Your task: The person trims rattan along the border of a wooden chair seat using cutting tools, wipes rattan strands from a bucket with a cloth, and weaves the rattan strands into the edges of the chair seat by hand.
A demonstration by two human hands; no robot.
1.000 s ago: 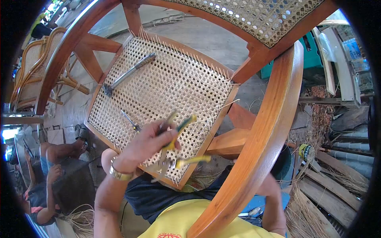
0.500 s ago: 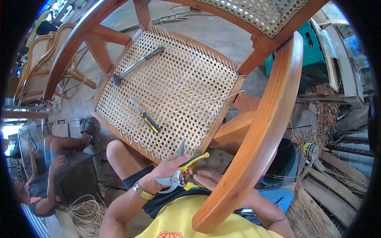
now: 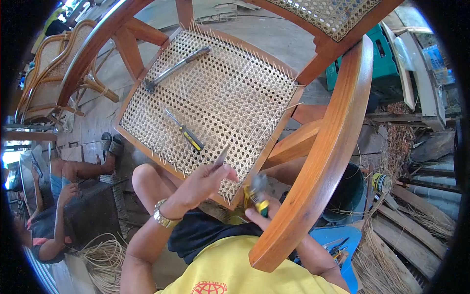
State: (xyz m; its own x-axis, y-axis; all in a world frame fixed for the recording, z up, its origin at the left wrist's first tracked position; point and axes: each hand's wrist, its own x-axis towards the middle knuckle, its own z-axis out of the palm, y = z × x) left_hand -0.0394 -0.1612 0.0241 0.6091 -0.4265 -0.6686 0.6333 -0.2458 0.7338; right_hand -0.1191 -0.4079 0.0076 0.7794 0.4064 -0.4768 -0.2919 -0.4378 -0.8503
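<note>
Clippers point(image 3: 254, 196) have moved into my right hand point(image 3: 261, 220); my left hand point(image 3: 197, 189) holds a blade point(image 3: 222, 157), which could cut if bumped.

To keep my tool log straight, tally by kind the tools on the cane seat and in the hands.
Hammer: 1, on the cane seat
Screwdriver: 1, there too
Shears: 1, right hand
Pointed blade: 1, left hand
Total: 4

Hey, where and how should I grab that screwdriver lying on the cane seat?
I'd take the screwdriver by its black and yellow handle, coming down from your side and closing fingers across it. It lies flat on the cane seat, thick handle nearer you, thin shaft pointing away.
</note>
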